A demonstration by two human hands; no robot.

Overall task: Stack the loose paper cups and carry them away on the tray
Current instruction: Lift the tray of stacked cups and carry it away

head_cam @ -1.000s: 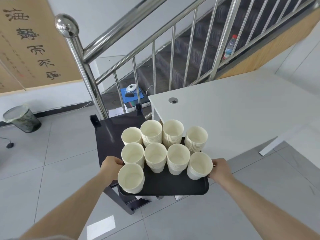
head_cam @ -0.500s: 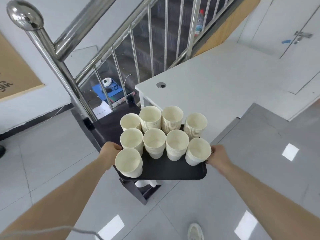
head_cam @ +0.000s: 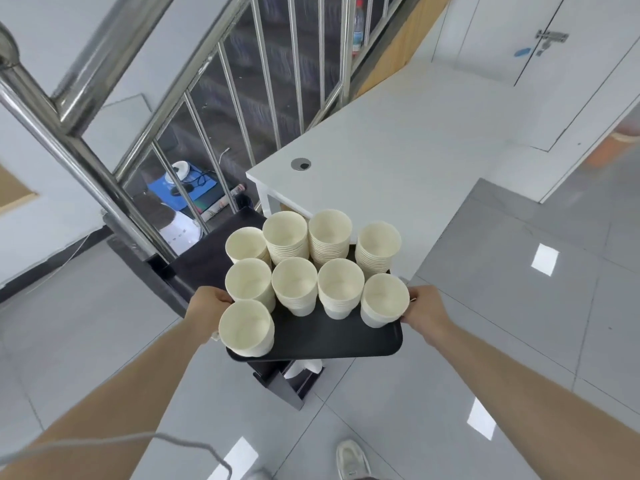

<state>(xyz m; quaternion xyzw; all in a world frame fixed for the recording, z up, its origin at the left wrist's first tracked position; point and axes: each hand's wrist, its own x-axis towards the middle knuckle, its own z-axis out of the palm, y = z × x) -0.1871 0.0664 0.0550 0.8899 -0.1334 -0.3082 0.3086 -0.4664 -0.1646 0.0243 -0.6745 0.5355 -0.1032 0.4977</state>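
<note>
Paper cups [head_cam: 294,285] crowd black tray [head_cam: 332,341], unlabelled, both hands' fingers grasping its edges.

There is just one camera, and it sits on the person's head. It looks forward and down, with a wide view that bends straight lines near the edges. Both arms reach out from the bottom corners. The left hand [head_cam: 207,301] and right hand [head_cam: 427,311] are near, in the middle, one on each side of the tray [head_cam: 332,344]. Past them are the surface [head_cam: 398,161] and the stair rail [head_cam: 86,157]. The floor [head_cam: 519,271] lies far below, with one shoe [head_cam: 351,460] at the bottom edge.
</note>
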